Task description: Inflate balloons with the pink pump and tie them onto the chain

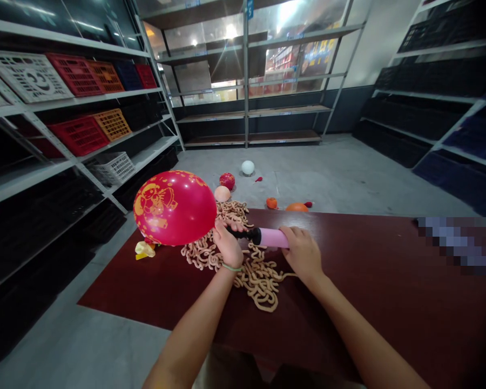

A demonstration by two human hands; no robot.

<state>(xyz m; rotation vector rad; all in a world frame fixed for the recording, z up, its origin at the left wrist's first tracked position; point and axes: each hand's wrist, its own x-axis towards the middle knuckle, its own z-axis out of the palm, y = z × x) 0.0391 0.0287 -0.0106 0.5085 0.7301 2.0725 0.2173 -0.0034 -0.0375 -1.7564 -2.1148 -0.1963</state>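
A large inflated red balloon (pixel 176 208) with yellow printed figures is at the left, its neck at the black nozzle end of a hand balloon pump (pixel 272 237). My left hand (pixel 229 247), with a green band at the wrist, is closed around the neck and nozzle; its fingertips are partly hidden. My right hand (pixel 304 256) grips the pump's pink barrel, which lies nearly level above the table. Beneath both hands, a heap of tan, cord-like strands (pixel 263 281) spreads over the dark red table (pixel 372 281).
Pale yellow deflated balloons (pixel 144 249) lie at the table's left. Beyond the far edge are a white balloon (pixel 248 168), a smaller red balloon (pixel 227 181) and an orange balloon (pixel 271 203). Shelving with crates (pixel 81 135) lines the left; a metal rack (pixel 246 81) stands behind. The table's right edge is blurred.
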